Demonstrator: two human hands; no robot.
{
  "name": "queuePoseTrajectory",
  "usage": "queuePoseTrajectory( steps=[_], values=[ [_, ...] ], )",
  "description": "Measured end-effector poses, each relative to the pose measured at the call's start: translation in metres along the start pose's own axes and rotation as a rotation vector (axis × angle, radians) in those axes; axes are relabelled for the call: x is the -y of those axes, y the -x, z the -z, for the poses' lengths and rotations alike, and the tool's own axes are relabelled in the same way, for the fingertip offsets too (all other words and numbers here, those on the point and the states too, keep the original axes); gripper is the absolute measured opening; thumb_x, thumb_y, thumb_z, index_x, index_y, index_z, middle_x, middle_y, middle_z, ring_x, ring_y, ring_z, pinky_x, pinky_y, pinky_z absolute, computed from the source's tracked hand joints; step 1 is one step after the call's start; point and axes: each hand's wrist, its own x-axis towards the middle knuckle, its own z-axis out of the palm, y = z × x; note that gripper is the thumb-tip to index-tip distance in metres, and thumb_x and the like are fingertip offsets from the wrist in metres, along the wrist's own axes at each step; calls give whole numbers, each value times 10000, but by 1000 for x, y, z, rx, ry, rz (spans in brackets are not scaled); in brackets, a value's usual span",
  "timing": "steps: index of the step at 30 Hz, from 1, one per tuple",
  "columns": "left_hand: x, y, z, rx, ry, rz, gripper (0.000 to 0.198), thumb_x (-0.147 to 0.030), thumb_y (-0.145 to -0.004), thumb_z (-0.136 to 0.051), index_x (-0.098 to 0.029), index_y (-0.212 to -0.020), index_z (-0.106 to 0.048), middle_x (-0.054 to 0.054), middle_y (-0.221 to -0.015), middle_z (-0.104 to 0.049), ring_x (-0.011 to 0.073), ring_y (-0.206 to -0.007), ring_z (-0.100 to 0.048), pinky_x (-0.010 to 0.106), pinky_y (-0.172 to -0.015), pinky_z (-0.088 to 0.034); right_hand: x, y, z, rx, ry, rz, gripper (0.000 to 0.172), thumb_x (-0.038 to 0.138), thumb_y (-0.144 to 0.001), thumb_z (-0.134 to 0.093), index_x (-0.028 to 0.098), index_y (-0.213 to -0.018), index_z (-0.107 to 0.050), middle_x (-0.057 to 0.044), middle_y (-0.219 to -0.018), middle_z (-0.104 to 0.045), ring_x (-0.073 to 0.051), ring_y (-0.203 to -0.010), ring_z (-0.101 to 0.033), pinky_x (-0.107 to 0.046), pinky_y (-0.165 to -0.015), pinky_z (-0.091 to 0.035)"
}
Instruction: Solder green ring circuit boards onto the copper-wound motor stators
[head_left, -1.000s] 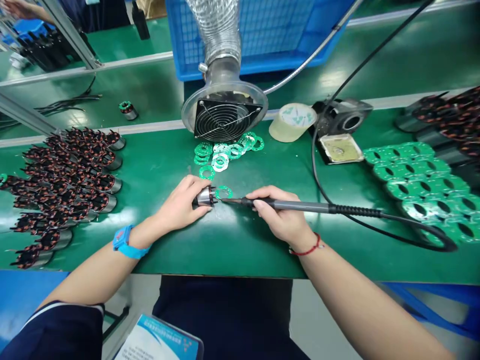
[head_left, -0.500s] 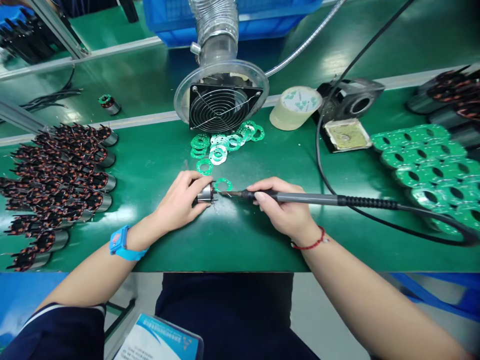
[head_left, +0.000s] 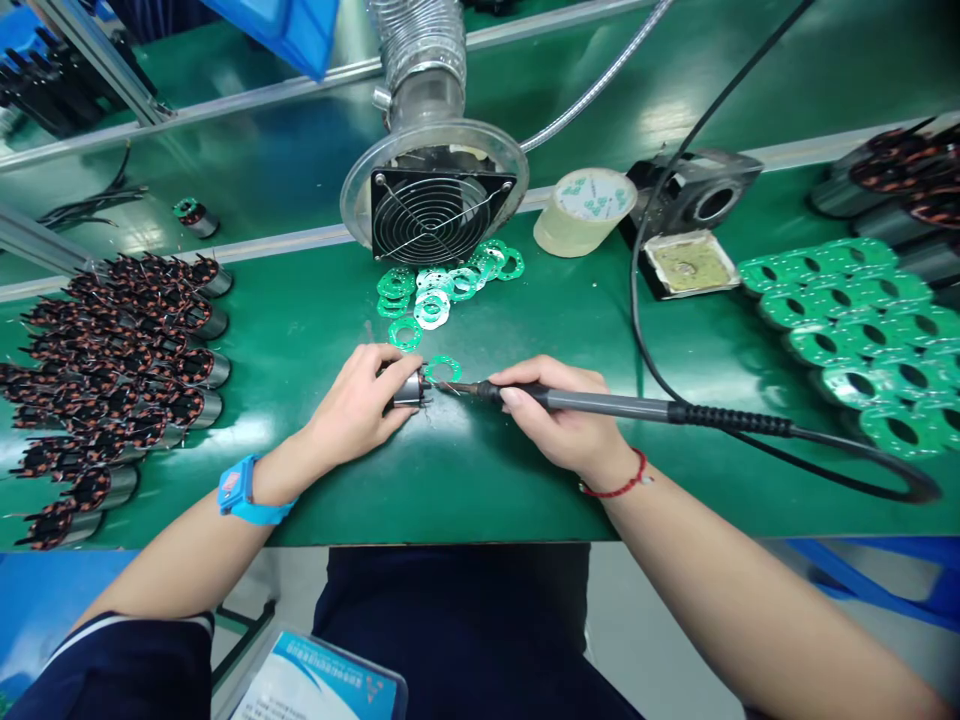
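Blue crate: shifted from behind the duct, at 12 o'clock, to 11 o'clock.
Metal cylinder: lies on its side mid-surface, wired end facing 3 o'clock.
Left hand: wrapped around the cylinder from 9 o'clock.
Soldering iron: tip at the wired end; cannot tell whether they touch.
Right hand: pinching the iron's grip like a pen, at 3 o'clock.
Single green ring: at 2 o'clock, near the wired end.
Ring pile: 12 o'clock, before the fan.
Standing cylinders: clustered at 9 o'clock.
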Motion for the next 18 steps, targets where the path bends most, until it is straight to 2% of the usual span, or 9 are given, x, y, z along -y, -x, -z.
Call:
queuePoseTrajectory(
  steps=[4, 11, 14, 18],
  values=[
    [0, 0, 0, 15, 6, 15, 451, -271, -886, -604, -195, -1306, -459, 124, -1143, -536, 260, -1033, -524, 439, -867, -496, 0, 0, 0, -54, 8, 22, 135, 261, -855, -551, 203, -826, -670, 10, -650, -687, -123, -532, -624, -239, -515, -489],
    [0, 1, -1, 8, -6, 1, 433, -277, -889, -600, -178, -1291, -474, 129, -1133, -539, 259, -1019, -521, 432, -858, -501, 1, 1, 1, -12, 17, 41, 135, 259, -859, -552, 207, -815, -669, 10, -666, -701, -121, -542, -631, -238, -519, -491],
    [0, 1, -1, 13, -26, -2, 424, -269, -888, -599, -143, -1277, -488, 141, -1127, -543, 257, -1012, -518, 421, -857, -505, -2, 2, 1, -68, -3, 20, 137, 274, -870, -553, 205, -857, -671, -8, -724, -717, -136, -589, -658, -255, -551, -518],
    [-1, 0, 0, 8, -41, -15, 387, -257, -896, -583, -137, -1256, -505, 147, -1130, -548, 257, -1016, -525, 405, -861, -512, -2, 0, -1, -132, 37, 77, 114, 270, -863, -602, 203, -930, -665, -37, -843, -735, -160, -733, -695, -278, -671, -558]
  ],
)
